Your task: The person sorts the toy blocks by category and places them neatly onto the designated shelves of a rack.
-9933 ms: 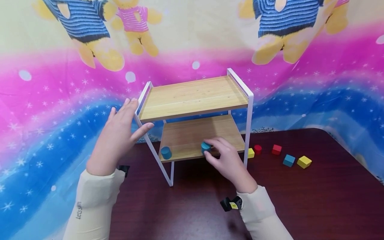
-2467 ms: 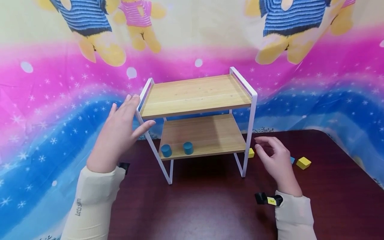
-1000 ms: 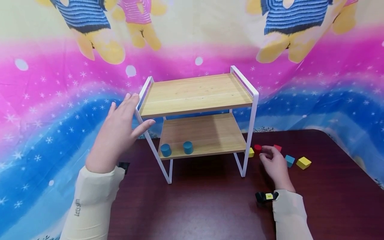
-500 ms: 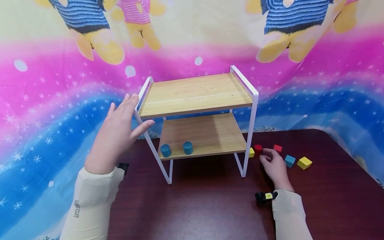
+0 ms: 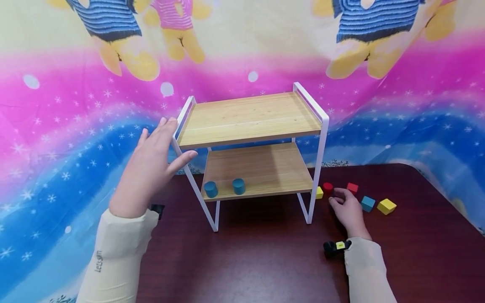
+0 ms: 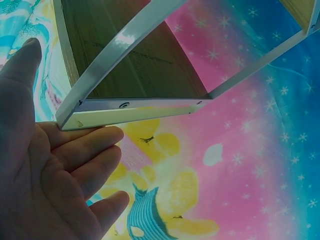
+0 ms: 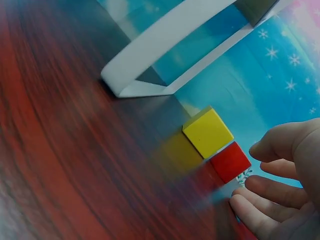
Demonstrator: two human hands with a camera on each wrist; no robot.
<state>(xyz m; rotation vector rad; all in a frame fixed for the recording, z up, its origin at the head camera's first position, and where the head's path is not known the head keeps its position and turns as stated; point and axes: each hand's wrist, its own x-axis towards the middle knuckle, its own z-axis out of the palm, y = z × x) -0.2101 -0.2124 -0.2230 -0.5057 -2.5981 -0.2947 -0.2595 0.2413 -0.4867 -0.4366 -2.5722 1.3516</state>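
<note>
My left hand [image 5: 145, 168] has straight fingers resting against the white left frame of a two-tier wooden shelf [image 5: 250, 120]; the left wrist view shows the fingers [image 6: 95, 145] at the frame's corner. On the lower board [image 5: 265, 164], two blue cylinders [image 5: 211, 189] stand near the front left edge, a little apart. My right hand [image 5: 347, 210] is low over the table, thumb and fingers loosely bent beside a red cylinder [image 5: 327, 188]. In the right wrist view the red cylinder [image 7: 231, 162] stands close to a yellow block [image 7: 207, 132], with a small gap before my fingertips.
Right of my right hand lie a red block [image 5: 352, 187], a blue block [image 5: 368, 203] and a yellow block [image 5: 387, 206] on the dark table [image 5: 242, 261]. The shelf's white right leg [image 5: 317, 176] stands left of the hand. A printed cloth [image 5: 242, 42] hangs behind.
My right hand has let go of the second blue cylinder, now farther left on the lower board, and has moved right and down beside the red cylinder. The left hand stays at the frame.
</note>
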